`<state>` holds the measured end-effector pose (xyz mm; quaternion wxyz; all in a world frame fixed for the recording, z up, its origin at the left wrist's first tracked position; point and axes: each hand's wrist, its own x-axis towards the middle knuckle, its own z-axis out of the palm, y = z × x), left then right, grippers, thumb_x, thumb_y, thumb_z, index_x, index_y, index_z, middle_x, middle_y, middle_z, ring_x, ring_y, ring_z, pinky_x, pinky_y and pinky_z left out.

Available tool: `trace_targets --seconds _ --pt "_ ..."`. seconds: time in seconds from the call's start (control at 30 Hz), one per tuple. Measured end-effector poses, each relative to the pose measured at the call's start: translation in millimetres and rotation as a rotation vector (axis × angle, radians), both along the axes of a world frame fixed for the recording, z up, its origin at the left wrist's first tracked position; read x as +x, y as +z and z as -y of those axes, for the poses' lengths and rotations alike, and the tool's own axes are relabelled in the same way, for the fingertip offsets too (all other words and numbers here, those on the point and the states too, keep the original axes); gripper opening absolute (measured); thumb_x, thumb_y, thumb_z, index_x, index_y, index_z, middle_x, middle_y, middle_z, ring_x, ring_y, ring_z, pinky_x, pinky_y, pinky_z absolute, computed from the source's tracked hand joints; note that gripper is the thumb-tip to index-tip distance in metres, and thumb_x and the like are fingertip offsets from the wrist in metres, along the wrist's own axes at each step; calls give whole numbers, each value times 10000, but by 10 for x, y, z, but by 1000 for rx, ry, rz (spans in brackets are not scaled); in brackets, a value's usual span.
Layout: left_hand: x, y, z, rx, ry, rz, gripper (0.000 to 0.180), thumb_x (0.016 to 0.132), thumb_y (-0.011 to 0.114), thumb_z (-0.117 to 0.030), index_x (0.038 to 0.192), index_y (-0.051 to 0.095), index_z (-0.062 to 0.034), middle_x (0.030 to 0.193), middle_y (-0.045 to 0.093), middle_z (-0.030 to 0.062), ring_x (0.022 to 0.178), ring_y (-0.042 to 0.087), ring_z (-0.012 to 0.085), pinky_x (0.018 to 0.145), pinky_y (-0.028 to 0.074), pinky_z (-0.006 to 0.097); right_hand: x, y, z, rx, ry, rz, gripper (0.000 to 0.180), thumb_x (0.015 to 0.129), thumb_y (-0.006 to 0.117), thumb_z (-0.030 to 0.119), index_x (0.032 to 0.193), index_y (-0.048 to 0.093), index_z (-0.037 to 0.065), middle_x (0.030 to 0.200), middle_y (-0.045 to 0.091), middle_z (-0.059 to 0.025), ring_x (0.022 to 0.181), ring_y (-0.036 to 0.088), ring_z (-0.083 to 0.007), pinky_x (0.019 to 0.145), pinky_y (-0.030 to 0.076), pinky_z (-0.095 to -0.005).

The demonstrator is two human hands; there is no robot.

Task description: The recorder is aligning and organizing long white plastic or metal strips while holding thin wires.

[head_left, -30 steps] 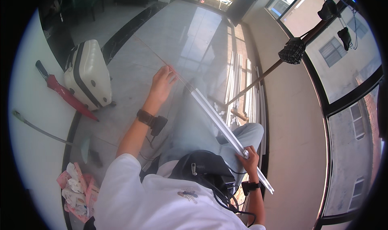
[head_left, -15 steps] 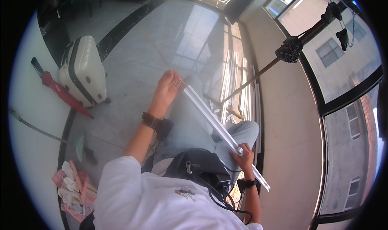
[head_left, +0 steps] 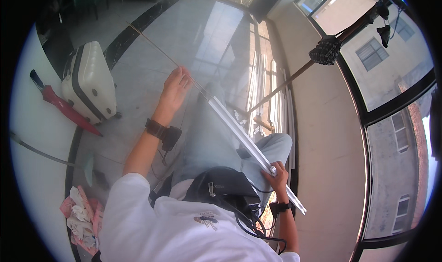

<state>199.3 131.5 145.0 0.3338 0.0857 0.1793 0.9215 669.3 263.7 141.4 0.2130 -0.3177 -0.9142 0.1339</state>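
Seated on a pale tiled floor [head_left: 138,78], legs in light trousers stretched forward. Right hand [head_left: 276,177] closed around the near end of a long white channel strip [head_left: 239,135], the sort of narrow plastic trunking used for cable, held low beside the right knee and slanting up and away to the left. Left hand [head_left: 175,88] raised well ahead, fingers pinched narrow on a thin rod or wire [head_left: 152,43] that runs out of the strip's far end and on toward the upper left. Strip itself likely light and fairly stiff, though prone to bow along such a length; smooth-sided, so liable to slide in a loose grip; thin walls apt to crack if bent sharply. Best taken near an end with a full wrap, as the right hand has it, with a second support farther along. Thin rod likely springy and whippy, needing a fingertip pinch close to where it enters the strip. More white strips [head_left: 267,91] lying in a bundle along the window wall. White hard-shell suitcase [head_left: 90,82] and a folded red umbrella [head_left: 64,107] at the left, well apart from both hands. Black band on each wrist.
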Motion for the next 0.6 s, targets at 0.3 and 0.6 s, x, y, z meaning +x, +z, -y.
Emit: trace_targets --seconds 0.3,0.6 --pt "781 -126 -212 34 -204 -47 160 956 595 -220 1050 621 -93 988 623 2 932 579 122 857 488 286 25 -33 -1 -10 -46 13 363 660 847 212 889 632 30 831 602 -88 675 638 -287 588 486 -348" --pt "-201 235 -122 148 1 -140 66 954 594 -137 952 607 -73 927 590 35 930 552 136 911 455 295 20 -30 -20 -40 -23 -66 369 641 851 168 882 621 9 813 590 -104 659 601 -261 593 466 -323"
